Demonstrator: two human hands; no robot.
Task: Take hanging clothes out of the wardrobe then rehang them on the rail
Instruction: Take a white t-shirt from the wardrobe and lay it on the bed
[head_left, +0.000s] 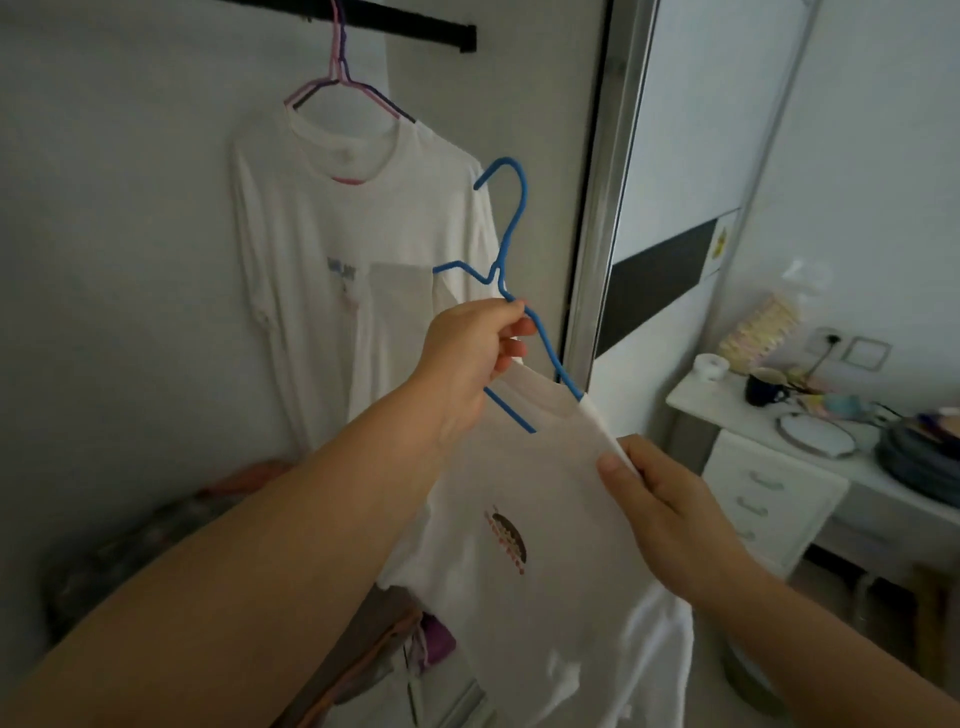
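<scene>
Right of the wardrobe's black rail (363, 21), a cluttered white desk (727, 415); left hand (467, 353) grips blue hanger (511, 228), right hand (654, 488) pinches white T-shirt (545, 499).

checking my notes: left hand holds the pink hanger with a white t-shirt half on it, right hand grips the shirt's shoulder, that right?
Not quite: the head view shows the left hand holding a blue hanger, not pink. The pink hanger hangs on the rail. The right hand does grip the white t-shirt at its shoulder.

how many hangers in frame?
3, maybe. A blue hanger is gripped in the left hand, partly inside a white shirt. A pink hanger and a purple hanger sit together on the black rail; overlap makes that count uncertain.
</scene>
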